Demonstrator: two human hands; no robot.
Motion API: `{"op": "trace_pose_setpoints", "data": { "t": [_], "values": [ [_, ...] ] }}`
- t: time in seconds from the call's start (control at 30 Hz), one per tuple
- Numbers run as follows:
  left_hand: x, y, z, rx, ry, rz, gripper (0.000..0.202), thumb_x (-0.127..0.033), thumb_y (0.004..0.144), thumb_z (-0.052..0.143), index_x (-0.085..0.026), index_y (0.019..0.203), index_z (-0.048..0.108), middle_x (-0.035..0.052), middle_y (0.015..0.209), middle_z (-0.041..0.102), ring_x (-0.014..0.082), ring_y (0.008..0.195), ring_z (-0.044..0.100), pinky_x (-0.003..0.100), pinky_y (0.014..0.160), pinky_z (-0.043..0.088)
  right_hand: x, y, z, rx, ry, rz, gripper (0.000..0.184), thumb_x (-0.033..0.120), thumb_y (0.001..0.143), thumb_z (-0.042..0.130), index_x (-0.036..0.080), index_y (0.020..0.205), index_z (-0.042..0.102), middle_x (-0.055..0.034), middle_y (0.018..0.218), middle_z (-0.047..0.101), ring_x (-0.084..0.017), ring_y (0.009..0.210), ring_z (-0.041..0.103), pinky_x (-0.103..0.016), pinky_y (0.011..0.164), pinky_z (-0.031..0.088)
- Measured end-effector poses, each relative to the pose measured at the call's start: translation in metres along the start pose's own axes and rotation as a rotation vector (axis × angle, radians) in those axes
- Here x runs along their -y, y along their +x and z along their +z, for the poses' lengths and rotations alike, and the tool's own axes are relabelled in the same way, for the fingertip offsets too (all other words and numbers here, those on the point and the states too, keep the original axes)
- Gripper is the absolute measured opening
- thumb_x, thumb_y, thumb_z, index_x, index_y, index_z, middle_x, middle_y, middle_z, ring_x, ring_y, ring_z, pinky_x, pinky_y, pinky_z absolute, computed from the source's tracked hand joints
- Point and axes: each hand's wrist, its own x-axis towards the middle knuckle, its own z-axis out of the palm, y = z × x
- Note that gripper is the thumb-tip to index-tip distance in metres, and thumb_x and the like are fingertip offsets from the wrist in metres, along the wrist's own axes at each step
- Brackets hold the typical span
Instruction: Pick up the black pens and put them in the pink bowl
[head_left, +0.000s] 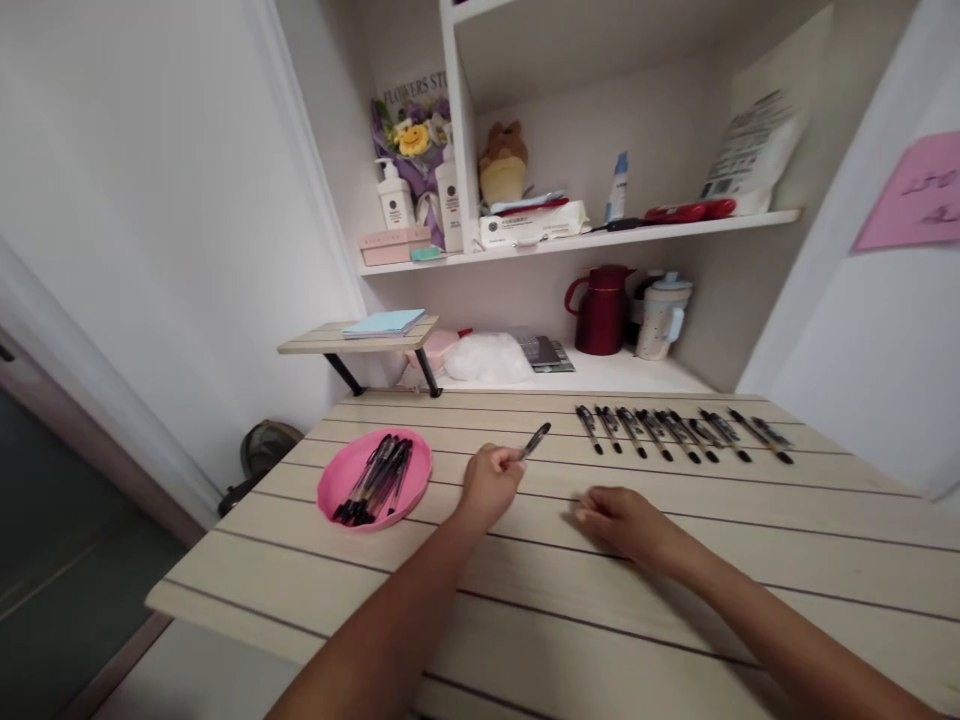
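Observation:
My left hand point(489, 482) is closed round a black pen point(534, 440), which points up and to the right above the slatted wooden table point(675, 590). My right hand point(621, 522) rests on the table just right of it, fingers curled loosely with nothing visible in them. A pink plate point(330, 490) at the left holds several more black pens point(375, 478). Further back on the right, several black pens point(679, 433) lie side by side in a row.
A small wooden riser point(358, 340) with a blue notebook stands at the table's back left. Behind are white shelves with a red jug point(601, 308), a cream mug point(660, 315), bottles, a plush toy and boxes. The table's left edge drops to the floor.

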Motion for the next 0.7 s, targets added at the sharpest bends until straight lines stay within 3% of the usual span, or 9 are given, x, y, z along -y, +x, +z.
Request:
{"op": "trace_pose_setpoints", "data": {
  "t": [0.07,0.13,0.17,0.2,0.3,0.4,0.53,0.7],
  "values": [
    [-0.003,0.009,-0.037,-0.038,0.168,0.008,0.019,-0.024,0.071,0.054,-0.019,0.081,0.069,0.0043,0.085,0.064,0.0162,0.078,0.056,0.024,0.069,0.04,-0.013,-0.017,-0.005,-0.017,-0.258,-0.047,0.026,0.041,0.071,0.054,0.022,0.055,0.05,-0.0003,0.052,0.056,-0.015,0.05,0.049,-0.026,0.049,0.031],
    [-0.003,0.015,-0.08,-0.102,0.373,-0.018,0.021,-0.024,0.073,0.052,-0.02,0.085,0.069,0.0041,0.089,0.065,0.0162,0.081,0.057,0.024,0.07,0.038,-0.025,-0.032,-0.008,-0.054,-0.353,-0.063,0.021,0.041,0.074,0.05,0.024,0.062,0.052,-0.0011,0.059,0.06,-0.017,0.055,0.053,-0.027,0.052,0.034],
    [0.0,0.016,-0.102,-0.167,0.493,-0.087,0.022,-0.024,0.074,0.05,-0.02,0.086,0.068,0.0039,0.09,0.066,0.0159,0.081,0.057,0.023,0.069,0.038,-0.03,-0.038,-0.008,-0.047,-0.364,-0.079,0.019,0.041,0.075,0.048,0.025,0.067,0.054,-0.0014,0.063,0.062,-0.018,0.059,0.055,-0.027,0.055,0.036],
    [0.004,0.017,-0.122,-0.16,0.615,-0.174,0.021,-0.024,0.075,0.049,-0.021,0.084,0.068,0.0034,0.088,0.067,0.0157,0.079,0.057,0.023,0.067,0.037,-0.033,-0.042,-0.008,-0.045,-0.374,-0.092,0.018,0.041,0.076,0.047,0.026,0.07,0.055,-0.0017,0.066,0.062,-0.019,0.061,0.056,-0.027,0.056,0.037],
    [0.022,0.013,-0.163,-0.189,0.706,-0.315,0.018,-0.023,0.073,0.05,-0.017,0.074,0.068,0.0061,0.075,0.067,0.0175,0.072,0.058,0.024,0.06,0.035,-0.036,-0.046,-0.006,-0.032,-0.405,-0.102,0.02,0.041,0.078,0.043,0.027,0.074,0.056,-0.0017,0.071,0.064,-0.019,0.064,0.057,-0.028,0.058,0.039],
    [0.042,0.006,-0.175,-0.193,0.74,-0.41,0.016,-0.024,0.071,0.053,-0.018,0.073,0.067,0.0065,0.072,0.068,0.0171,0.069,0.059,0.023,0.057,0.034,-0.033,-0.043,-0.003,-0.02,-0.441,-0.094,0.023,0.042,0.079,0.04,0.026,0.074,0.056,-0.001,0.073,0.064,-0.019,0.065,0.058,-0.028,0.059,0.039],
    [0.059,0.0,-0.172,-0.187,0.771,-0.466,0.017,-0.027,0.071,0.054,-0.019,0.078,0.067,0.0075,0.077,0.069,0.0188,0.075,0.061,0.024,0.061,0.036,-0.031,-0.041,-0.003,-0.016,-0.454,-0.103,0.026,0.044,0.079,0.038,0.025,0.073,0.055,-0.0005,0.072,0.064,-0.019,0.066,0.058,-0.027,0.06,0.039],
    [0.062,-0.006,-0.175,-0.213,0.802,-0.47,0.041,-0.043,0.071,0.055,-0.019,0.104,0.06,0.0103,0.102,0.065,0.022,0.092,0.059,0.026,0.068,0.039,-0.032,-0.042,-0.003,-0.038,-0.496,-0.101,0.027,0.044,0.079,0.038,0.025,0.071,0.054,0.0005,0.071,0.064,-0.017,0.063,0.057,-0.027,0.058,0.037]
  ]
}}
